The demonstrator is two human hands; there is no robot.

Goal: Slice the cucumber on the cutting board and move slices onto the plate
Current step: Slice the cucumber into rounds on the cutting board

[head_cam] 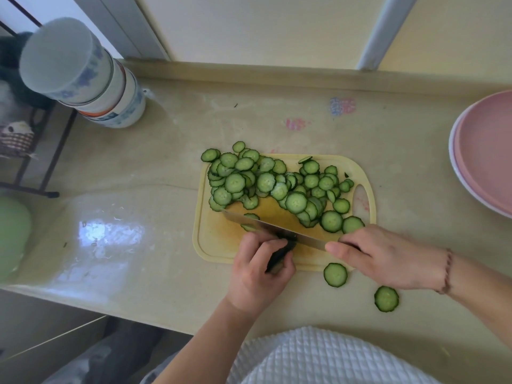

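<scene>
A yellow cutting board (213, 245) lies on the counter, its far half covered by a heap of cucumber slices (266, 182). My left hand (257, 273) grips a short dark cucumber stub (278, 256) at the board's near edge. My right hand (388, 259) holds a knife (266, 224), whose blade lies across the board with its edge against the stub's end. Two slices (335, 274) (386, 298) have landed on the counter off the board's near right corner. The pink plate (487, 151) sits at the right edge, with nothing on the part in view.
A stack of upturned bowls (91, 79) stands at the counter's back left. A green object (12, 234) sits at the far left. A wall and window frame (277, 66) border the back, and the counter's near edge drops off at the lower left.
</scene>
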